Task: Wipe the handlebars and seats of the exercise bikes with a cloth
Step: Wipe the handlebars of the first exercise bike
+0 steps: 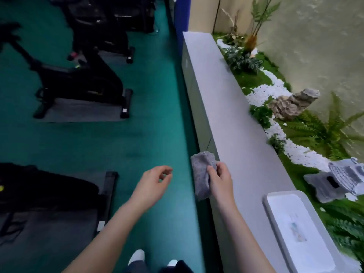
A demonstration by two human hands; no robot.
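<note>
Right hand grips a grey cloth; fingers curled and pressed onto it, thumb on the near face, cloth bunched under the fingertips and sticking out past them toward 11 o'clock, its lower end hanging toward 7 o'clock below the hand; cloth sits at the floor-side edge of the grey ledge, whether it touches the ledge cannot be told. Left hand is empty, at 9 o'clock of the cloth and apart from it; fingers loosely curled, thumb and forefinger tips near each other with a small gap, pinching nothing. Both forearms bare, entering from 6 o'clock. One black exercise bike stands on a grey mat at 10 o'clock, well apart from both hands; another bike is partly cut off at 8 o'clock, just beside the left forearm in frame; more dark machines at 12 o'clock, blurred. Green floor runs between bikes and ledge. White tray-like box lies on the ledge at 4 o'clock of the right hand. Past the ledge at 2 o'clock: white pebbles, ferns, a grey rock, a small stone lantern. White shoe tips show at 6 o'clock.
</note>
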